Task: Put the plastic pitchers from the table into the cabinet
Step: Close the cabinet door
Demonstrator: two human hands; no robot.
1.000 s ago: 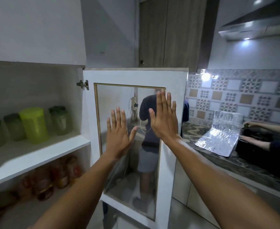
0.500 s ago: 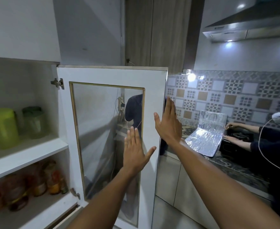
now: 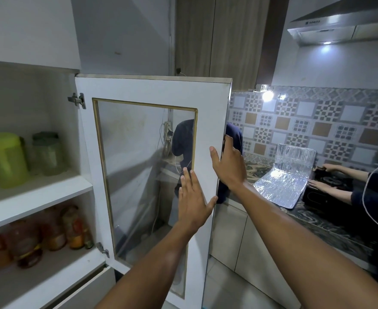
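Note:
The white cabinet door (image 3: 148, 90) with a glass pane stands open, hinged at its left. My left hand (image 3: 193, 201) lies flat against the door's lower right frame, fingers spread. My right hand (image 3: 228, 163) is at the door's free right edge, fingers curling around it. Inside the cabinet, on the upper shelf (image 3: 36, 195), stand a lime-green plastic pitcher (image 3: 4, 160) and a clear pitcher with a green lid (image 3: 47, 153). Neither hand holds a pitcher.
Several bottles and jars (image 3: 50, 233) fill the lower shelf. To the right runs a dark counter (image 3: 317, 224) with a foil splash guard (image 3: 283, 181) and a stove, where another person's hands (image 3: 323, 177) are busy. A range hood (image 3: 339, 25) hangs above.
Both hands slid right across the door, off the glass. The right hand reached the door's free edge and the left dropped to the lower frame. The view shifted right, hiding the leftmost pitchers.

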